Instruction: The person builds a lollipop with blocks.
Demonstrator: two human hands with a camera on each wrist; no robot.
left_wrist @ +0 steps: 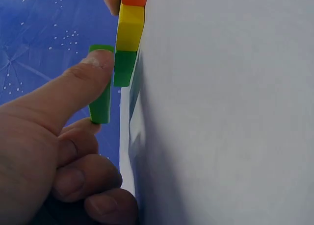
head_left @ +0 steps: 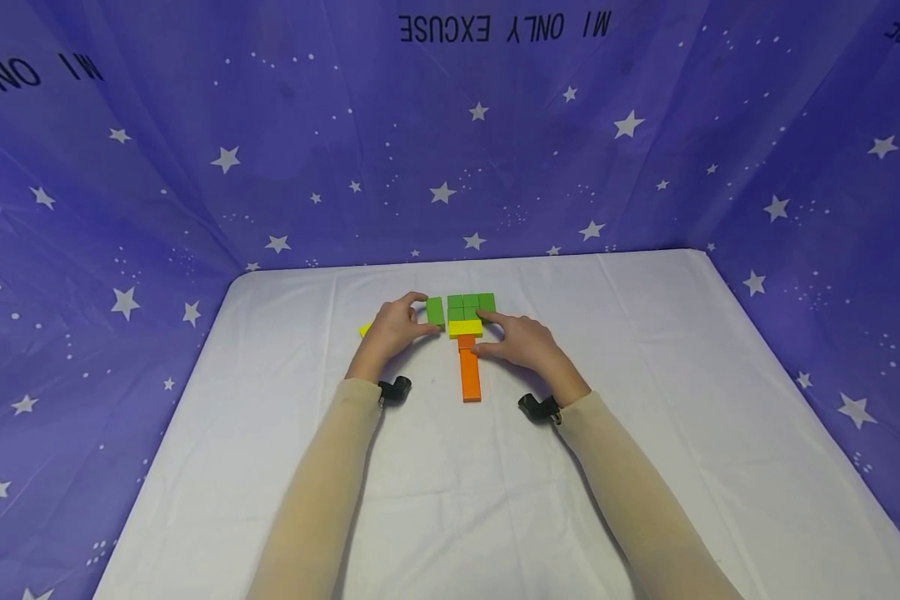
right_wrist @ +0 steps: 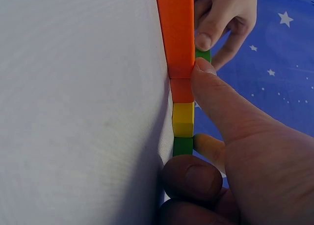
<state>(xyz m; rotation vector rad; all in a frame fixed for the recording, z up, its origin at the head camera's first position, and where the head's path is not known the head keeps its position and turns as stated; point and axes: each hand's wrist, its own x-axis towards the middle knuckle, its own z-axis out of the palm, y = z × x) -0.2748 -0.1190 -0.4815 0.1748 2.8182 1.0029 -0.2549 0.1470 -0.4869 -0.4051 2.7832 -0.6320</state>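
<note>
My left hand point(head_left: 396, 325) pinches a green block point(head_left: 435, 312) between thumb and finger, just left of a group of green blocks point(head_left: 457, 302). In the left wrist view that block point(left_wrist: 100, 107) stands slightly raised above the row. A yellow block point(head_left: 466, 329) lies against the near side of the green group. Below it come a short orange block point(head_left: 465, 342) and a long orange block point(head_left: 470, 379) in line. My right hand point(head_left: 528, 342) rests on the arrangement, its index finger on the green blocks and its thumb at the orange ones; its other fingers bend underneath.
A yellow piece point(head_left: 365, 330) shows partly behind the left hand. The white cloth-covered table point(head_left: 645, 467) carries everything, and a purple star-printed curtain point(head_left: 442, 150) surrounds its far side and both flanks. Each wrist wears a small black camera point(head_left: 397, 390).
</note>
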